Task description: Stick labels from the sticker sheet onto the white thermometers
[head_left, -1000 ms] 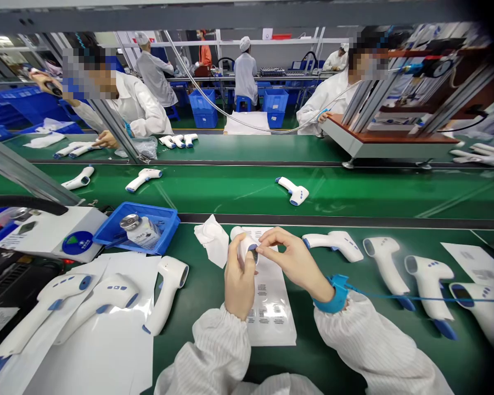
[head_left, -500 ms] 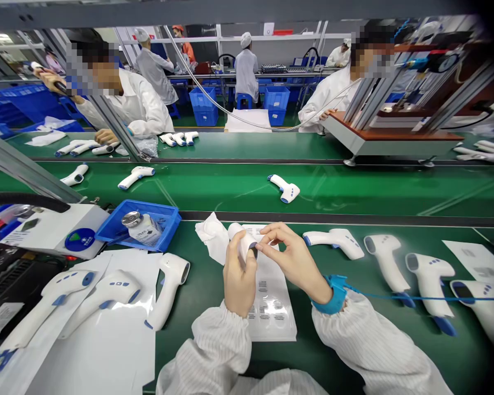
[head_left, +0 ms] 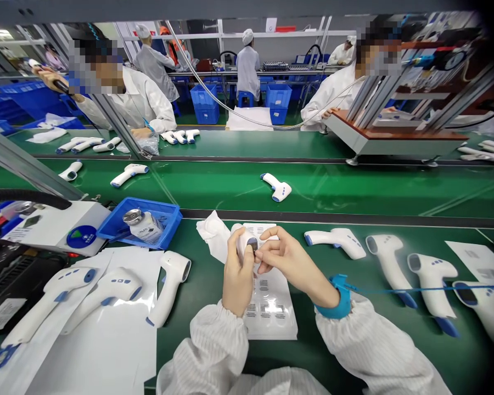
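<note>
In my left hand (head_left: 236,274) I grip a white infrared thermometer (head_left: 242,241), its dark screen end turned toward me. My right hand (head_left: 284,255) has thumb and forefinger pinched together at the edge of that screen; whatever is between them is too small to make out. Under both hands lies a sheet of printed labels (head_left: 271,318). A crumpled white paper (head_left: 214,236) touches the sheet's upper left side. To the right, another thermometer (head_left: 337,241) rests on the green bench, and a blue wrist strap (head_left: 337,299) circles my right wrist.
Several thermometers lie along the right, such as one with a blue-tipped handle (head_left: 432,280). At left are white papers (head_left: 107,351) with thermometers, a blue tray (head_left: 170,227) holding a bottle, and a white box (head_left: 61,225). A green conveyor (head_left: 214,186) runs beyond; co-workers sit across it.
The held thermometer has turned so its screen shows more. My right fingers have shifted slightly lower along the screen edge. Thermometers on the conveyor have moved left.
</note>
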A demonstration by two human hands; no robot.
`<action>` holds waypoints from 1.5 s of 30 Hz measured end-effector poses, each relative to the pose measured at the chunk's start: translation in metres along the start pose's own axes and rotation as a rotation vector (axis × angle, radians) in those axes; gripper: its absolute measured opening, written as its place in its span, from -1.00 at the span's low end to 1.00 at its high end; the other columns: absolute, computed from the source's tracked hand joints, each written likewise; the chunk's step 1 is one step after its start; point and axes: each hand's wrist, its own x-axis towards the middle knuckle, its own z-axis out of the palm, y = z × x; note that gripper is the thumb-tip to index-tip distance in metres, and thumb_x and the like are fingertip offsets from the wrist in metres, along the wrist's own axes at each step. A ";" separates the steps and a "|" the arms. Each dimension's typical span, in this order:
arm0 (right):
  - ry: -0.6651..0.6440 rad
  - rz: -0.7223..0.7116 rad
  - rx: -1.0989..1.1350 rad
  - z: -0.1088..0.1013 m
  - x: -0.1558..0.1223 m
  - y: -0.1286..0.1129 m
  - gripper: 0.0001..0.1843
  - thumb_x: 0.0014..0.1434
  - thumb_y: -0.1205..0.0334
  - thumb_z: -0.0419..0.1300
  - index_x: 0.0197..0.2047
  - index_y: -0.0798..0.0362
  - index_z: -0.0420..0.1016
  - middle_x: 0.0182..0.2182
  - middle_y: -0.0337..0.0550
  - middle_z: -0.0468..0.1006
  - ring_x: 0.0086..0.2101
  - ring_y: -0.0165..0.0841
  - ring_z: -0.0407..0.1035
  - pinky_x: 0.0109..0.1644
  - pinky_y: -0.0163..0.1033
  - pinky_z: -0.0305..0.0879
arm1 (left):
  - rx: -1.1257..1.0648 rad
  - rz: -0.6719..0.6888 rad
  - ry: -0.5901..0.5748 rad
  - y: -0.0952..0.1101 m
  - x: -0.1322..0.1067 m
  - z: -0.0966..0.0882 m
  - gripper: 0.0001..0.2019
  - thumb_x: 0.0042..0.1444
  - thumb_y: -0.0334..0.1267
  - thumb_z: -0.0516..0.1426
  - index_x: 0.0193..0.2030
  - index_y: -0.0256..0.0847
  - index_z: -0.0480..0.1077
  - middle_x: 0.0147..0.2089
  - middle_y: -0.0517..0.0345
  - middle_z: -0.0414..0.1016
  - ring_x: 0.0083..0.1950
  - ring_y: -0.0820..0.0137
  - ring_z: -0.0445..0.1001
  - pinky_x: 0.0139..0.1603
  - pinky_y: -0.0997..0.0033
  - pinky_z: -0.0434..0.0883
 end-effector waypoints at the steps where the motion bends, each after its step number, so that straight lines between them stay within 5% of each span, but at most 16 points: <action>1: -0.024 0.030 0.020 -0.001 0.001 0.000 -0.60 0.06 0.05 0.31 -0.16 -0.03 0.21 -0.54 -0.37 0.49 -0.54 -0.36 0.48 -0.38 -0.21 0.43 | -0.062 -0.061 -0.041 0.002 0.001 -0.001 -0.61 0.29 -0.05 -0.02 0.22 -0.01 0.20 -0.10 0.10 0.42 -0.21 0.37 0.47 -0.20 0.38 0.45; 3: 0.033 -0.005 -0.043 -0.003 0.003 -0.001 -0.61 0.07 0.02 0.29 -0.16 -0.01 0.23 -0.53 -0.35 0.48 -0.52 -0.37 0.45 -0.38 -0.22 0.40 | -0.209 -0.199 -0.140 0.007 0.001 -0.004 -0.56 0.27 -0.01 -0.01 0.25 0.03 0.14 -0.30 0.20 0.35 -0.41 0.44 0.38 -0.43 0.45 0.40; 6: 0.250 -0.227 -0.258 -0.004 0.005 -0.001 -0.68 0.09 0.07 0.28 -0.15 -0.02 0.31 -0.29 -0.21 0.49 -0.27 -0.34 0.44 -0.19 -0.18 0.38 | -0.359 -0.317 -0.259 0.014 0.000 -0.008 -0.48 0.21 -0.11 0.07 0.29 0.12 0.05 -0.35 0.26 0.26 -0.46 0.48 0.31 -0.53 0.52 0.34; 9: 0.248 -0.361 -0.405 -0.001 0.006 -0.003 -0.71 0.06 0.19 0.31 -0.14 -0.04 0.39 -0.11 -0.16 0.46 -0.09 -0.28 0.37 0.00 -0.13 0.32 | -0.368 -0.270 -0.324 0.020 -0.006 -0.008 -0.43 0.15 -0.24 0.12 0.28 0.14 0.05 -0.18 0.22 0.30 -0.49 0.57 0.28 -0.49 0.53 0.35; 12: 0.234 -0.431 -0.400 0.004 0.007 -0.008 -0.94 0.14 0.22 0.26 -0.29 -0.03 0.46 -0.23 -0.19 0.50 -0.15 -0.28 0.40 0.00 -0.12 0.31 | -0.331 -0.199 -0.363 0.025 -0.012 -0.008 -0.38 0.08 -0.32 0.14 0.26 0.12 0.06 -0.07 0.19 0.31 -0.53 0.63 0.27 -0.47 0.51 0.36; 15: 0.240 -0.482 -0.354 0.008 0.004 -0.013 -0.90 0.22 0.22 0.20 -0.33 -0.05 0.52 -0.26 -0.18 0.58 -0.15 -0.26 0.45 0.01 -0.09 0.34 | -0.329 -0.223 -0.374 0.028 -0.016 -0.009 -0.34 0.04 -0.32 0.14 0.28 0.11 0.04 -0.17 0.20 0.34 -0.56 0.60 0.27 -0.50 0.47 0.34; 20: 0.192 -0.442 -0.322 0.010 -0.004 -0.015 -0.79 0.29 0.25 0.10 -0.11 -0.08 0.55 -0.09 -0.17 0.60 -0.02 -0.23 0.44 0.12 -0.04 0.34 | -0.363 -0.231 -0.335 0.031 -0.019 -0.011 -0.19 -0.11 -0.45 0.15 0.31 0.11 0.01 -0.31 0.26 0.31 -0.55 0.55 0.24 -0.53 0.47 0.30; 24: 0.051 -0.412 -0.238 0.008 -0.009 -0.015 -0.73 0.23 0.24 0.16 0.00 -0.10 0.45 0.03 -0.15 0.52 0.10 -0.21 0.35 0.22 0.00 0.27 | -0.277 -0.177 -0.304 0.033 -0.018 -0.013 -0.17 -0.16 -0.53 0.12 0.29 0.10 0.03 -0.22 0.23 0.34 -0.46 0.50 0.31 -0.47 0.47 0.32; 28: -0.040 -0.408 -0.241 0.007 -0.010 -0.015 -0.61 0.15 0.25 0.25 0.05 -0.12 0.37 0.08 -0.14 0.43 0.16 -0.21 0.26 0.27 -0.01 0.20 | -0.168 -0.058 -0.285 0.030 -0.018 -0.013 -0.19 -0.11 -0.53 0.11 0.31 0.05 0.01 0.07 0.11 0.34 -0.08 0.32 0.45 -0.15 0.36 0.45; 32: 0.064 -0.400 -0.236 0.011 -0.004 -0.017 -0.73 0.08 0.27 0.30 -0.13 -0.09 0.42 -0.06 -0.17 0.48 0.03 -0.23 0.35 0.19 -0.04 0.27 | -0.138 0.036 -0.253 0.028 -0.021 -0.008 -0.20 -0.10 -0.56 0.07 0.32 0.00 0.02 0.30 0.09 0.17 0.27 0.24 0.27 0.15 0.30 0.37; 34: 0.135 -0.395 -0.192 0.012 0.001 -0.017 -0.89 0.14 0.22 0.24 -0.23 -0.06 0.43 -0.16 -0.18 0.52 -0.08 -0.25 0.41 0.08 -0.07 0.34 | -0.152 0.014 -0.260 0.029 -0.022 -0.006 -0.21 -0.11 -0.55 0.07 0.31 0.02 0.04 0.25 0.08 0.23 0.21 0.23 0.33 0.08 0.29 0.42; 36: 0.206 -0.376 -0.119 0.011 0.008 -0.015 -0.93 0.21 0.18 0.15 -0.26 -0.05 0.43 -0.24 -0.19 0.53 -0.16 -0.28 0.44 0.00 -0.10 0.38 | -0.195 -0.064 -0.284 0.031 -0.022 -0.005 -0.18 -0.14 -0.54 0.08 0.31 0.06 0.04 0.01 0.11 0.37 -0.08 0.29 0.46 -0.21 0.36 0.49; 40: 0.350 -0.314 -0.012 0.005 0.011 -0.007 -0.86 0.22 0.09 0.13 -0.19 -0.06 0.38 -0.24 -0.19 0.51 -0.18 -0.31 0.43 0.00 -0.13 0.38 | -0.284 -0.128 -0.264 0.036 -0.019 -0.009 -0.11 -0.16 -0.54 0.10 0.32 0.16 -0.03 -0.36 0.29 0.28 -0.47 0.46 0.29 -0.53 0.50 0.34; 42: 0.310 -0.252 -0.029 0.003 0.003 -0.001 -0.79 0.21 0.00 0.15 -0.20 -0.06 0.36 -0.24 -0.19 0.47 -0.20 -0.31 0.41 -0.01 -0.14 0.38 | -0.296 -0.081 -0.221 0.040 -0.018 -0.011 -0.12 -0.14 -0.52 0.11 0.33 0.16 -0.03 -0.35 0.28 0.29 -0.47 0.47 0.29 -0.48 0.48 0.38; 45: 0.028 -0.112 -0.086 0.009 -0.016 0.008 -0.71 0.24 -0.10 0.11 -0.16 -0.06 0.34 -0.26 -0.19 0.42 -0.21 -0.32 0.37 -0.06 -0.17 0.37 | -0.312 -0.005 -0.138 0.045 -0.015 -0.010 -0.14 -0.10 -0.49 0.13 0.35 0.10 -0.04 -0.25 0.20 0.35 -0.34 0.42 0.38 -0.30 0.40 0.45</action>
